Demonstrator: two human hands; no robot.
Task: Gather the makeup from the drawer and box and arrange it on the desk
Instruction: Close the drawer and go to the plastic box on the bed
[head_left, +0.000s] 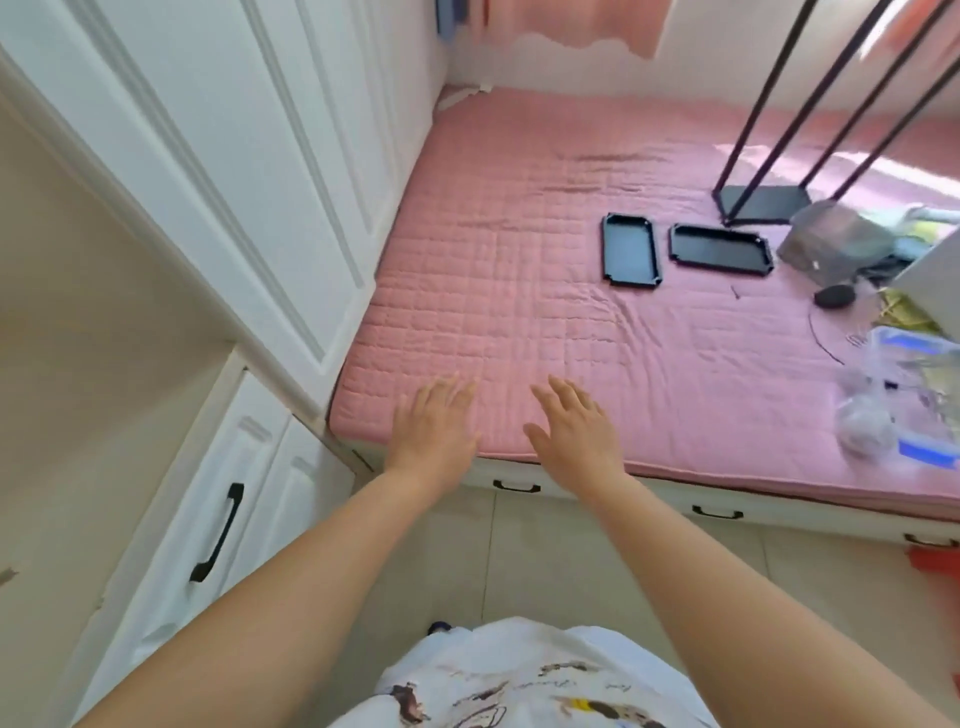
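My left hand (434, 423) and my right hand (574, 428) are stretched out side by side over the near edge of a pink quilted mat (545, 270), fingers straight and holding nothing. Two black trays (631, 255) (719, 251) lie empty further back on the mat. A clear plastic box (914, 384) with blue clips sits at the right edge, its contents blurred. Drawers with black handles (517, 486) run along the platform front below my hands. No makeup can be made out.
White wardrobe doors (234, 171) line the left side, with a white cabinet and black handle (218, 532) lower left. A black metal stand (761, 202) and a grey bag (834, 241) stand at the back right. Tiled floor lies below.
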